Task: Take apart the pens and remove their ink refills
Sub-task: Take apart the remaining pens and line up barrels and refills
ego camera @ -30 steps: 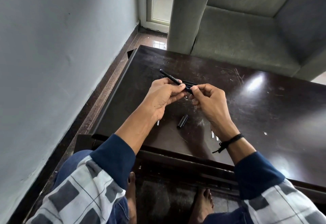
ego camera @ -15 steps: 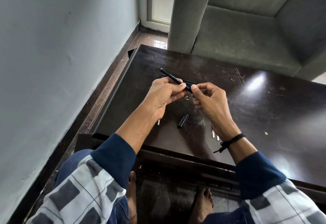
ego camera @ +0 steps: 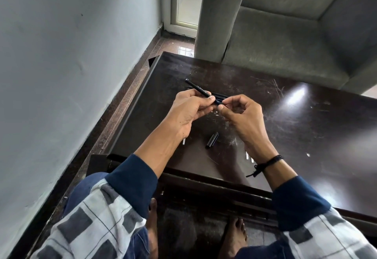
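Note:
A black pen (ego camera: 197,88) is held above the dark table (ego camera: 306,128), its far end pointing up and left. My left hand (ego camera: 189,109) grips its barrel between thumb and fingers. My right hand (ego camera: 242,114) pinches the pen's near tip end with thumb and forefinger. More black pens (ego camera: 221,95) lie on the table just behind my hands, partly hidden. A loose black cap (ego camera: 211,140) lies on the table below my hands.
Small white pieces lie near my left wrist (ego camera: 184,142) and my right wrist (ego camera: 249,157). A grey sofa (ego camera: 285,34) stands behind the table. A grey wall (ego camera: 61,75) runs along the left. My bare feet show below the table edge.
Both hands keep their hold on the pen. My right fingers have shifted slightly at the pen's tip end; the camera drifted a little.

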`<state>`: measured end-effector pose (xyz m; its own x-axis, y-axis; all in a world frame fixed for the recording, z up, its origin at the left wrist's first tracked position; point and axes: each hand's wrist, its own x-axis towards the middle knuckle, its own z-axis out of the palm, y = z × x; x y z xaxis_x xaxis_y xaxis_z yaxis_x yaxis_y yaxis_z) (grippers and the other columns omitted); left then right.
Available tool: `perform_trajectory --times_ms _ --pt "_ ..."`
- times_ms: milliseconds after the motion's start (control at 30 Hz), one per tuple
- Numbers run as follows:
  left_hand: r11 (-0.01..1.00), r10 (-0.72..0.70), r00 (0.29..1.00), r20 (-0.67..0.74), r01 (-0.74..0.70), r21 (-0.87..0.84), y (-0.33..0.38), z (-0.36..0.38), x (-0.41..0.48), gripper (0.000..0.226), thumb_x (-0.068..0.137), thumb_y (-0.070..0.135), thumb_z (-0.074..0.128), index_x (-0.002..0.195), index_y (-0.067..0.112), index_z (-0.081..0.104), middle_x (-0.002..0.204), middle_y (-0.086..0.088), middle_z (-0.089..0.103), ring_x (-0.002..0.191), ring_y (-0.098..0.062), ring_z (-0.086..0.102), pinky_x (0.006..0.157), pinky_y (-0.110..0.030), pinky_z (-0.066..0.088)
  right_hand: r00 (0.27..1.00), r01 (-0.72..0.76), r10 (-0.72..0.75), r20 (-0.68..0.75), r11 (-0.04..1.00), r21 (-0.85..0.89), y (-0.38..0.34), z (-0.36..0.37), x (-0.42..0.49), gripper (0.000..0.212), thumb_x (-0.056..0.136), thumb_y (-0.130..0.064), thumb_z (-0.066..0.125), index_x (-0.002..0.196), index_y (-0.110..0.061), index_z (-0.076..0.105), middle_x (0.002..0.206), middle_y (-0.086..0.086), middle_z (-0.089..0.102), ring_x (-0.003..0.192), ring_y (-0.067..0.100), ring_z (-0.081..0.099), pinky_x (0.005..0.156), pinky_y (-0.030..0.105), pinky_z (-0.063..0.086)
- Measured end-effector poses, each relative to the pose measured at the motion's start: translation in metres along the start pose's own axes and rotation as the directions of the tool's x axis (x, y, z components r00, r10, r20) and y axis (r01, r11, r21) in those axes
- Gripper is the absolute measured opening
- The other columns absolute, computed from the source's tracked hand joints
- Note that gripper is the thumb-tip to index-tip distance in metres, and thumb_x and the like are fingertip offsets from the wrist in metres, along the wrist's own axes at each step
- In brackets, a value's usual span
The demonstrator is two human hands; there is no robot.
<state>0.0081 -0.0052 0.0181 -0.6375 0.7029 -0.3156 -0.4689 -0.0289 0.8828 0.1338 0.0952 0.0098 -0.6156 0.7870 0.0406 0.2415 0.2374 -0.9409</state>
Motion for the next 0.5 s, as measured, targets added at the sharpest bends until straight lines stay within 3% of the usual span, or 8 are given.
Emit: perform_trajectory --times_ms 167,500 --pt "1.0 0.003 1.0 0.0 -0.003 0.0 0.0012 0.0 -0.0017 0.024 0.088 -0.004 0.071 0.111 -0.007 0.068 0.099 -0.017 0.073 0.097 -0.03 0.075 0.086 -0.03 0.061 0.999 -0.043 0.043 0.014 0.998 0.053 -0.0044 0.003 -0.0027 0.015 0.093 -0.042 0.072 0.093 -0.027 0.073 0.086 -0.001 0.074 0.068 0.007 0.064 0.063 0.021 0.05" --pt "1.0 -0.003 1.0 -0.004 0.003 0.012 0.002 0.0014 -0.0035 0.021 0.088 -0.003 0.071 0.109 -0.004 0.068 0.101 -0.018 0.072 0.105 -0.034 0.072 0.088 -0.032 0.061 0.998 -0.057 0.056 0.027 0.998 0.038 -0.0048 0.0031 -0.0026 0.017 0.095 -0.039 0.071 0.093 -0.023 0.075 0.08 -0.003 0.073 0.065 0.006 0.063 0.063 0.022 0.051"
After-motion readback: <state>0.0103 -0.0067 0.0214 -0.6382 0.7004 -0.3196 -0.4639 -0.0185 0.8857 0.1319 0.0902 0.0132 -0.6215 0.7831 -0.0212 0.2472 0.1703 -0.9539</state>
